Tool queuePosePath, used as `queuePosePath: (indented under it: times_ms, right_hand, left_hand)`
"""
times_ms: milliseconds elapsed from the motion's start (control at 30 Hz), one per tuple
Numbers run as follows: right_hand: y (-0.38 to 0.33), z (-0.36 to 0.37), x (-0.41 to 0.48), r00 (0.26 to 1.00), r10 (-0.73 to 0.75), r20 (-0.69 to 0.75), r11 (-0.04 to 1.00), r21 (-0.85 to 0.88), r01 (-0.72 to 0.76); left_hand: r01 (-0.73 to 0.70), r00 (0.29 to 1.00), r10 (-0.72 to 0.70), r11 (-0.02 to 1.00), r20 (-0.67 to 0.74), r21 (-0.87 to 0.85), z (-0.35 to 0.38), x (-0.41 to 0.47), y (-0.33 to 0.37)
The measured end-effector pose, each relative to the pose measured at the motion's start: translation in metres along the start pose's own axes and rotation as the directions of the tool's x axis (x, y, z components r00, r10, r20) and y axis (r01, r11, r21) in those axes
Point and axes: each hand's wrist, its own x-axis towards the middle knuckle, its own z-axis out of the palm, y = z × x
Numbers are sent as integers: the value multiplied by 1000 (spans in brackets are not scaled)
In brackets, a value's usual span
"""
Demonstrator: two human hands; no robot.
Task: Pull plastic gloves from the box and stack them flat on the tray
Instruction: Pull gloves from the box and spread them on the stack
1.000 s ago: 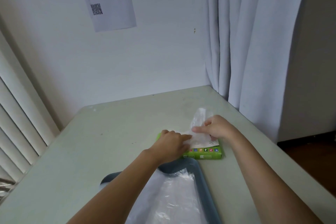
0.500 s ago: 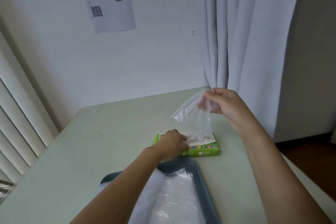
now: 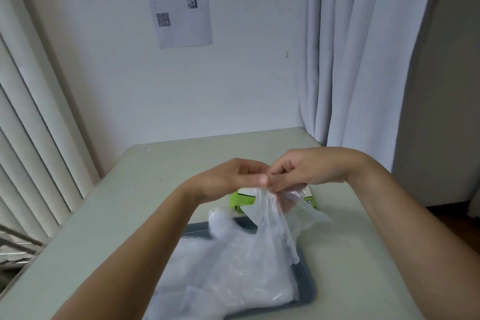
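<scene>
The glove [image 3: 270, 215] hangs twisted and creased in the air, its top edge gathered at one spot where both hands meet, its loose end trailing down over the far right part of the tray [image 3: 307, 291]. Whether it already touches the stack [image 3: 220, 275] cannot be told. The left hand [image 3: 233, 176] and right hand [image 3: 306, 169] each pinch that top edge between thumb and fingertips, knuckle to knuckle. The green box [image 3: 241, 199] sits just behind them on the table [image 3: 130, 202], touching or nearly touching the tray's far rim. The step in hand looks like spreading and laying. To do it well, the hands should probably slide apart along the edge, keeping their pinch, until the film pulls flat. The hanging end should then go down first and the rest be lowered onto the stack in line with it. The film is light and clingy, so a slow drop suits it, and a quick one would likely fold a corner under.
</scene>
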Motion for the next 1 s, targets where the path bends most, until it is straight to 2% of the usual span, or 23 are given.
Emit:
queuePosePath:
  times_ms: [100, 167, 233, 300, 367, 433, 500, 600, 733, 800, 900, 1000]
  right_hand:
    - [-11, 9, 0, 1000, 27, -7, 998, 54, -27]
    - [-14, 15, 1, 996, 52, -73, 987, 157, -40]
    - [-10, 19, 2, 992, 58, -114, 946, 324, -18]
    - [-1, 23, 2, 997, 1, -75, 813, 581, 44]
    - [7, 31, -1, 997, -44, -56, 615, 785, 72]
    - [14, 42, -1, 995, 5, -99, 454, 887, 85]
    - [15, 57, 4, 978, 102, -183, 383, 914, 131]
    - [7, 77, 16, 902, 232, -365, 436, 868, 239]
    - [-7, 95, 26, 753, 204, -625, 754, 591, 287]
    - [-8, 102, 32, 692, 169, -702, 827, 483, 288]
    - [-2, 111, 41, 638, 138, -757, 924, 330, 191]
    - [12, 123, 50, 637, 145, -757, 971, 234, 57]
  left_hand:
    - [58, 996, -62, 996, 59, 73, 9, -18, 13]
    - [63, 998, -65, 992, 14, 113, 12, -29, 14]
    - [39, 999, -39, 999, -31, 15, 13, -40, 14]
    - [33, 996, -51, 971, -71, -235, 12, -53, 8]
    - [30, 993, -77, 890, -85, -455, 11, -66, 1]
    - [30, 985, -113, 855, -130, -518, 13, -73, -6]
    - [45, 978, -147, 843, -149, -535, 15, -82, -10]
    - [74, 978, -159, 869, -135, -489, 14, -95, -15]
    - [56, 956, -175, 899, -238, -434, 7, -107, -20]
    - [61, 950, -184, 903, -253, -425, 3, -112, -21]
    - [155, 924, -257, 929, -283, -337, -9, -119, -23]
    - [335, 871, -404, 905, -280, -261, -19, -122, -34]
